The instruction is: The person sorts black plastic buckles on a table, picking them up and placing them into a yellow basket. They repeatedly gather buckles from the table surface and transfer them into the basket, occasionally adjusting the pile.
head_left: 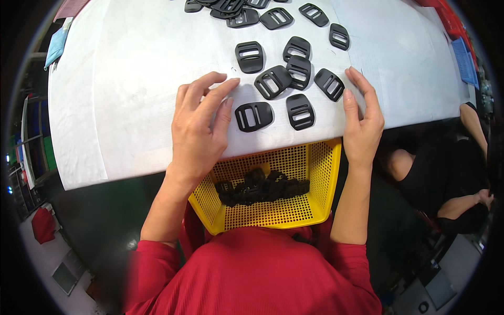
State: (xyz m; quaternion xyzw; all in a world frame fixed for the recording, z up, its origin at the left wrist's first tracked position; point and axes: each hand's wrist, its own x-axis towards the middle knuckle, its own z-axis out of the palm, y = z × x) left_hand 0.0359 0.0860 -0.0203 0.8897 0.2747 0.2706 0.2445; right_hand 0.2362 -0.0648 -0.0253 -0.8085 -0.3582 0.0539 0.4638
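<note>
Several black plastic strap buckles lie scattered on the white-covered table (136,79). My left hand (202,121) is open over the near edge, its fingers spread and slightly bent. Just right of it lies a buckle (254,116), apart from the fingertips. My right hand (363,118) is open too, thumb and forefinger apart. Beside those fingers is a tilted-looking buckle (329,84); whether they touch it I cannot tell. Between my hands, one buckle (273,82) overlaps its neighbour (298,72), and another buckle (300,112) lies near the edge.
Below the table edge, a yellow perforated basket (336,173) holds a heap of black buckles (262,188). More buckles are piled at the far side (228,8). A blue basket (464,60) stands at the far right. To the right sits another person in black (438,168).
</note>
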